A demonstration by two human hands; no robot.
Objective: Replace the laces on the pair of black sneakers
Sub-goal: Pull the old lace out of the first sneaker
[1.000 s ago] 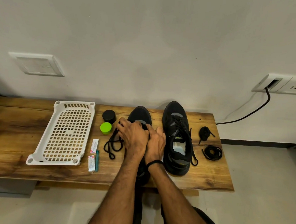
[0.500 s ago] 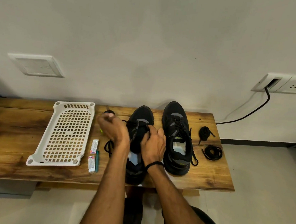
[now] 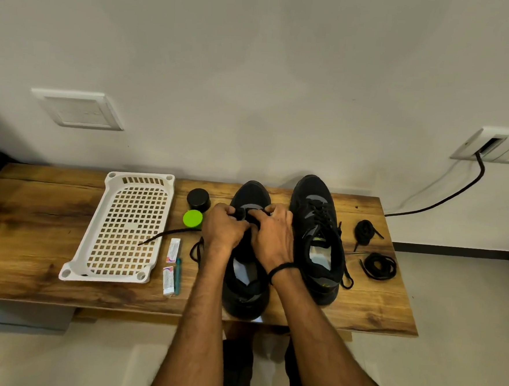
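Wooden counter against a plain wall, socket w/ cable at far right. Both black sneakers stand on it, toes to the wall. The worked sneaker is at centre, heel at the counter's front edge. The second sneaker stands just beside it on the right, laced. A coiled lace and a second bundle lie near the right end, apart from both shoes.

Risks, as judged:
- The loose lace trails left from the hands, its tip lying over the white tray. A sharp pull could snag the tip in the grid holes or sweep it against the green-lidded jar near the shoe.
- The heel sits at the edge, so a tug toward the person could drag the shoe off.
- A missed or crossed eyelet is also possible, since the hands cover the eyelet row.

Hands: both curled tight, neither spread. Left hand pinches the lace at the front eyelets. Right hand grips the upper beside it, fingers hooked over the eyelet edge — whether it also holds lace, cannot tell.
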